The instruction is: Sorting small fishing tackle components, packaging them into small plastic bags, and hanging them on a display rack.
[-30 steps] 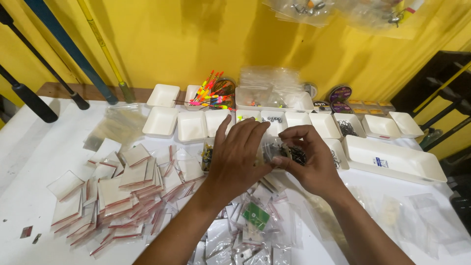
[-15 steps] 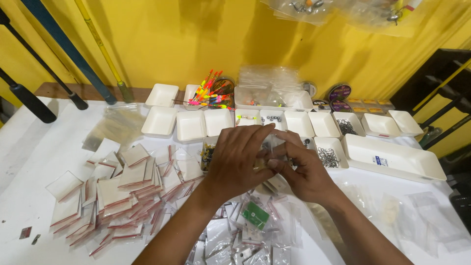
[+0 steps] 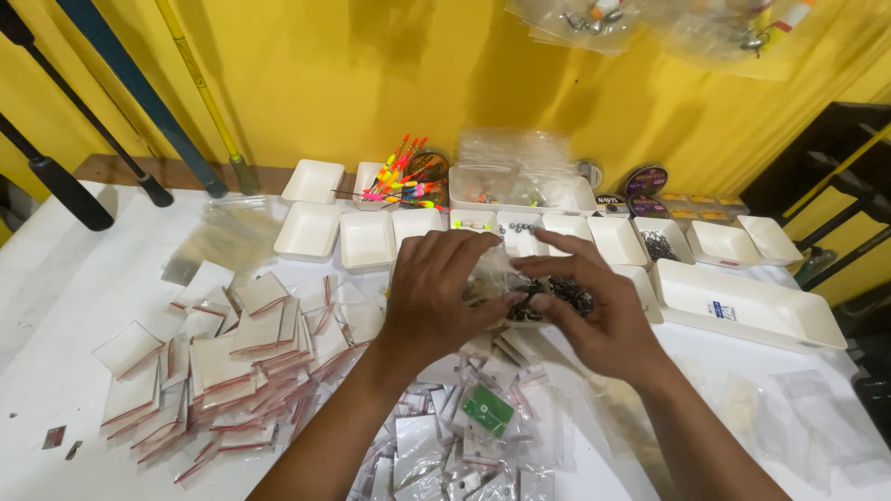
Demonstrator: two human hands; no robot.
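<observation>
From the head camera, the left hand [image 3: 444, 292] pinches a small clear plastic bag [image 3: 490, 272] at its mouth, just above a white tray of dark fish hooks [image 3: 560, 295]. The right hand [image 3: 603, 311] hovers half-open over the hooks, its grasp unclear. Loose hooks could snag fingers or spill among the red-striped zip bags [image 3: 232, 357].

White table [image 3: 56, 278] carries trays [image 3: 309, 230] and bags [image 3: 232, 357].
</observation>
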